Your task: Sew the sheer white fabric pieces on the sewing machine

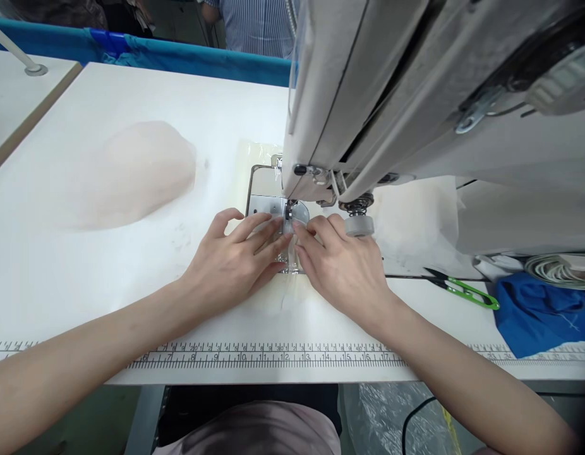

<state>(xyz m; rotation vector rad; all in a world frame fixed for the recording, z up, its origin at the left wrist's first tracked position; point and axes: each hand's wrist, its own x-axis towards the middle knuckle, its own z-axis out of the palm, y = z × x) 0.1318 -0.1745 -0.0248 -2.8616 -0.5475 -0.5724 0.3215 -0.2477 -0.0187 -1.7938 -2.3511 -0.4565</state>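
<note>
Left hand [235, 259] flat, right hand [342, 262] fingers extended, pressing sheer strip [289, 262]

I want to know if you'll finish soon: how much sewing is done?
Hard to say what's done: the pale pink pile may be finished pieces or waiting ones. In hand: left hand and right hand steady a sheer strip at the sewing machine's presser foot. Left: the strip's near end seems unsewn, and the green snips lie untouched.

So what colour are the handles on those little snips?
Green, on the thread snips, clearest in the head view.
</note>
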